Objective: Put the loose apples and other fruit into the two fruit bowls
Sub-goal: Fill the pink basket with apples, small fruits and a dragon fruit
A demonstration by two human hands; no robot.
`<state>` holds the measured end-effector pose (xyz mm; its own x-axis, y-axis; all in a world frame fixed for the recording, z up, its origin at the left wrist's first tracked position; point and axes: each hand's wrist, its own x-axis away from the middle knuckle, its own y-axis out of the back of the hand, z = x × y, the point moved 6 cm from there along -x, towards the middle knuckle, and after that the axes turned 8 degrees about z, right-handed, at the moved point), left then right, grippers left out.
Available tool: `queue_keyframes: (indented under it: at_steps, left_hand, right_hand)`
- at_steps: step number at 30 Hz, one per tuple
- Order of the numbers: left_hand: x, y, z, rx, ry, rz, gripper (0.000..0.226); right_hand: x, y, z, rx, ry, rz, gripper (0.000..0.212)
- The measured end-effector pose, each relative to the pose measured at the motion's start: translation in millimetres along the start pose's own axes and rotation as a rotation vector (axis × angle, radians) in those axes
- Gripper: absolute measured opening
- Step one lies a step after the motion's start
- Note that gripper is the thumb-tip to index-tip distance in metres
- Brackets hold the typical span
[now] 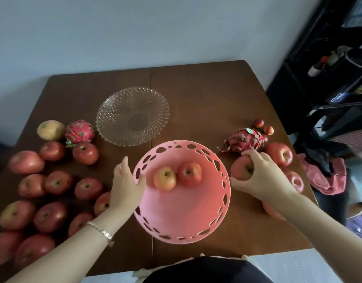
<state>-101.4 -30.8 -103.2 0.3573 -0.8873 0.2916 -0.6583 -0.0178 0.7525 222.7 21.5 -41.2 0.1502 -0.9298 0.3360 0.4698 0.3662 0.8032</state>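
Observation:
A pink perforated bowl [200,217] sits at the table's near middle with two apples [177,177] inside. Behind it stands a clear glass bowl [114,111], with nothing in it. My left hand [126,185] rests on the pink bowl's left rim, fingers apart, holding no fruit. Right of the bowl, my right hand [261,176] is closed over a red apple [240,168] on the table. Several loose apples [57,182] lie at the left, along with a dragon fruit [80,131] and a yellowish fruit [50,129].
At the right lie another dragon fruit [244,140], a few small red fruits [263,127] and more apples [279,154]. The wooden table [196,88] ends near my body. A black shelf unit [319,78] and pink cloth [323,176] stand beyond the right edge.

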Motion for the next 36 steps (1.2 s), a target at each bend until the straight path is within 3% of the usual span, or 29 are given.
queue_keyframes:
  at_steps: [2,4,6,8,13,17,20,22,25,27,29,32,33,36]
  left_hand:
    - [1,-14,22,0.097,0.201,0.132,0.052]
    - [3,-25,30,0.194,0.248,0.155,0.033]
    - [5,-26,32,0.229,0.209,0.085,0.024]
    - [8,-26,31,0.22,0.173,0.041,0.026]
    - [8,-37,17,0.209,0.183,0.062,0.04]
    - [10,-43,4,0.235,0.174,0.061,0.041]
    - [7,-43,-1,0.208,0.183,0.095,0.034]
    - [8,-40,-11,0.012,0.102,0.074,0.041]
    - [17,-47,-52,-0.42,-0.318,-0.051,0.058]
    - [26,-68,-70,-0.491,-0.488,0.121,0.046]
    - [33,-86,-72,-0.522,-0.509,0.293,0.031]
    - [40,-93,-70,-0.666,-0.542,0.329,0.028]
    - [40,-93,-70,-0.706,-0.553,0.331,0.029]
    - [35,-95,-67,-0.768,-0.541,0.393,0.035]
  right_hand:
    - [-3,-8,19,-0.348,-0.057,0.052,0.058]
    - [-6,-44,35,-0.577,-0.169,0.256,0.056]
    - [-5,-89,49,-0.538,-0.231,0.483,0.064]
    - [-3,-130,56,-0.413,-0.218,0.583,0.072]
    - [-8,-185,60,-0.238,-0.196,0.478,0.08]
    - [-16,-191,61,-0.472,-0.253,0.376,0.081]
    - [-13,-191,50,-0.681,-0.383,0.373,0.068]
    - [-12,-188,43,-0.655,-0.387,0.37,0.053]
    - [-12,-179,37,-0.551,-0.327,0.333,0.042]
    - [-11,-171,37,-0.549,-0.3,0.349,0.038]
    - [-12,-164,31,-0.616,-0.309,0.433,0.032]
    - [-8,-138,25,-0.744,-0.301,0.578,0.029]
    - [-13,-116,21,-0.643,-0.213,0.478,0.028]
    - [-25,-24,1,-0.27,0.057,-0.155,0.027]
